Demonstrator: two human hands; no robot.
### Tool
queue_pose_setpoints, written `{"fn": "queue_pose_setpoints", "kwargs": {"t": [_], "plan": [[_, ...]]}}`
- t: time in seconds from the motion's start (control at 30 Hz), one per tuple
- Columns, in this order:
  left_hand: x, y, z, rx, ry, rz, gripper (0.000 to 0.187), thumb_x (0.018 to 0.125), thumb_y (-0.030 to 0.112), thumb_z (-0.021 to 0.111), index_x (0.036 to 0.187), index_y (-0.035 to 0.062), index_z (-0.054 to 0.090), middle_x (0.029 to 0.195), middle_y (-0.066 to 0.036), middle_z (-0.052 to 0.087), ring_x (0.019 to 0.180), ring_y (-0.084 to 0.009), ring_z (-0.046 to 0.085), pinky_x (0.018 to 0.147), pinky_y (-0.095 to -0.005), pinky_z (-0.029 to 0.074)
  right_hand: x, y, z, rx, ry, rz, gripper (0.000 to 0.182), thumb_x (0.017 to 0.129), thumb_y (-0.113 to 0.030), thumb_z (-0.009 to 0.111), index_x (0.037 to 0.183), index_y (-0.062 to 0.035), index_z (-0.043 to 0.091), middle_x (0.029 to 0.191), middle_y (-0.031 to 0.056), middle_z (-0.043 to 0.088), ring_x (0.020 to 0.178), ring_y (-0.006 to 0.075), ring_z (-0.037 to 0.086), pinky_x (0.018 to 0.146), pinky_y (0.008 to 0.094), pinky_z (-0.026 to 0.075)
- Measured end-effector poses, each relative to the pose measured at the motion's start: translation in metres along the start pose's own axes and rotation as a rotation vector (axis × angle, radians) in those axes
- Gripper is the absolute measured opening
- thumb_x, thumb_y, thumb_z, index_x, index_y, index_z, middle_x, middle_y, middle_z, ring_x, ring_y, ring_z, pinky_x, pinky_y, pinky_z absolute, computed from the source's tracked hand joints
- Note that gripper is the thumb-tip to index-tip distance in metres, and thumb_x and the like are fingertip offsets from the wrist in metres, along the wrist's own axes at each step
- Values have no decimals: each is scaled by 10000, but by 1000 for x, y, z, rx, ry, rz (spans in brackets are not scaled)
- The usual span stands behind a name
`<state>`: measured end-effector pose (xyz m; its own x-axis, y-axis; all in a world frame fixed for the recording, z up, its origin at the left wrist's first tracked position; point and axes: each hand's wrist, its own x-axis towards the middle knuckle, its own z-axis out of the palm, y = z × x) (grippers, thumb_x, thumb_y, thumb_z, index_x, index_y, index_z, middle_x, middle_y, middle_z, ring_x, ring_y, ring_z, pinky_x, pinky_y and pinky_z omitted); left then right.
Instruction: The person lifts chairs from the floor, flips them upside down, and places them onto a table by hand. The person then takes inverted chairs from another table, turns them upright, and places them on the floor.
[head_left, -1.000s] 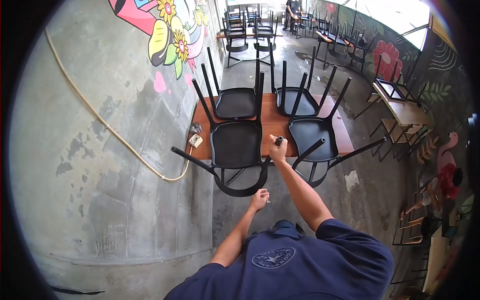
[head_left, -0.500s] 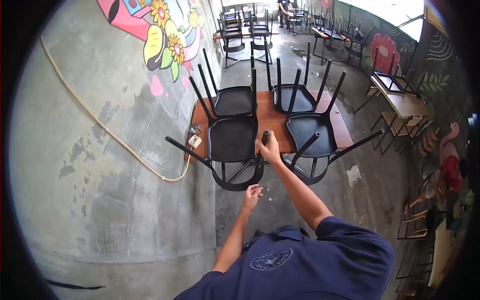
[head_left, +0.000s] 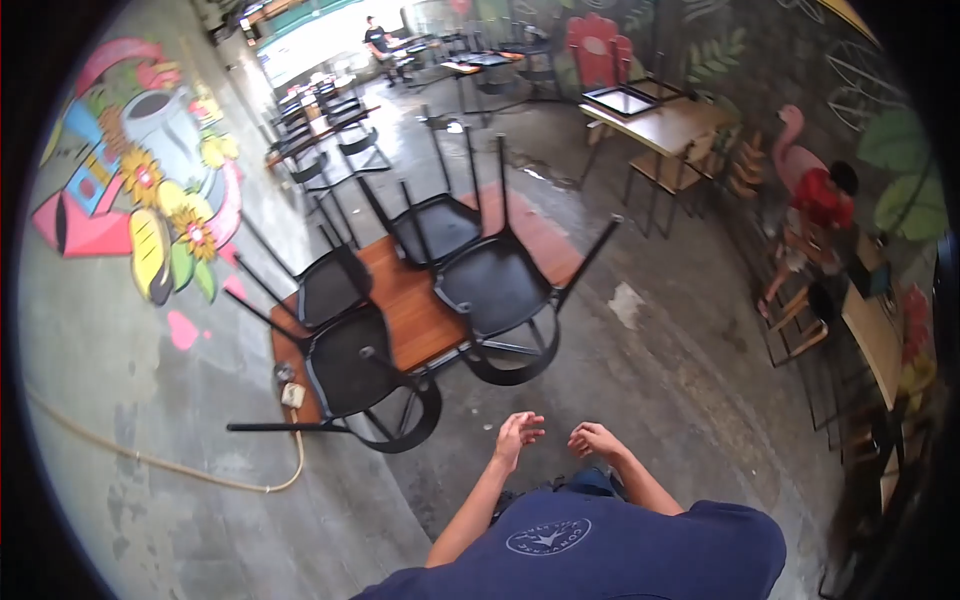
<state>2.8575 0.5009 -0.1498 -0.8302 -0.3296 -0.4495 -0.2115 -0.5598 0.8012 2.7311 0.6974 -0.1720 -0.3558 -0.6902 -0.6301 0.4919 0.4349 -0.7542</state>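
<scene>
My left hand (head_left: 517, 438) is in front of my chest with its fingers apart and nothing in it. Beside it, my right hand (head_left: 597, 441) hangs loosely open, fingers a little bent, also holding nothing. Both are short of the brown wooden table (head_left: 405, 300), touching neither it nor the chairs. Several black chairs rest upside down on that table with their legs up. Nearest to my hands are the right front chair (head_left: 494, 285) and the left front chair (head_left: 350, 362), whose curved backrests hang below the table edge.
A white socket box (head_left: 292, 395) with a pale cable (head_left: 165, 459) is at the table's left end, by the painted wall. On the right stands a light wooden table (head_left: 660, 122). A person in red (head_left: 822, 207) is at the right, another person (head_left: 377, 40) far back.
My right hand has let go of the front chair's leg and come back near my left hand. The view has turned right, so the table and chairs appear farther left and tilted.
</scene>
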Motion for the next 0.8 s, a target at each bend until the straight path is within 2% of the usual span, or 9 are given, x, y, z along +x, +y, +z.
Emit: {"fn": "queue_pose_setpoints", "kwargs": {"t": [0.1, 0.3, 0.47, 0.53, 0.7, 0.8], "plan": [[42, 10, 57, -155, -166, -86, 296, 931, 329, 415, 1070, 106, 551, 1082, -64, 628, 908, -196, 608, 759, -301, 432, -25, -8, -52, 208, 131, -112, 139, 895, -152, 495, 944, -37, 556, 854, 88, 643, 726, 174, 627, 659, 296, 506], [124, 36, 174, -457, -356, -216, 276, 911, 342, 447, 1021, 121, 571, 1079, -25, 610, 879, -194, 554, 763, -315, 408, -64, -34, -168, 290, 261, -228, 121, 898, -133, 481, 918, -45, 563, 843, 72, 645, 708, 155, 616, 646, 274, 498], [171, 50, 253, -569, -408, -210, 269, 907, 325, 464, 1017, 102, 568, 1087, -33, 594, 874, -200, 531, 763, -314, 410, -77, -53, -265, 251, 390, -301, 112, 879, -117, 508, 917, -34, 573, 844, 81, 643, 705, 161, 619, 653, 282, 490], [187, 55, 275, -642, -409, -200, 282, 910, 309, 460, 1020, 77, 576, 1055, -51, 617, 844, -227, 553, 772, -331, 426, -79, -65, -293, 240, 369, -313, 114, 873, -119, 518, 920, -32, 575, 842, 79, 642, 712, 156, 616, 664, 282, 489], [233, 64, 316, -690, -407, -200, 270, 909, 293, 460, 1009, 75, 583, 1053, -57, 624, 807, -225, 551, 754, -327, 422, -64, -105, -346, 316, 339, -421, 105, 864, -94, 518, 924, -24, 569, 853, 94, 641, 727, 158, 618, 674, 293, 494], [271, 67, 333, -719, -421, -231, 261, 902, 285, 468, 996, 73, 588, 1021, -55, 638, 785, -220, 549, 731, -316, 416, -43, -122, -367, 316, 329, -400, 105, 863, -82, 514, 928, -20, 568, 859, 100, 641, 733, 162, 621, 672, 298, 498]]}}
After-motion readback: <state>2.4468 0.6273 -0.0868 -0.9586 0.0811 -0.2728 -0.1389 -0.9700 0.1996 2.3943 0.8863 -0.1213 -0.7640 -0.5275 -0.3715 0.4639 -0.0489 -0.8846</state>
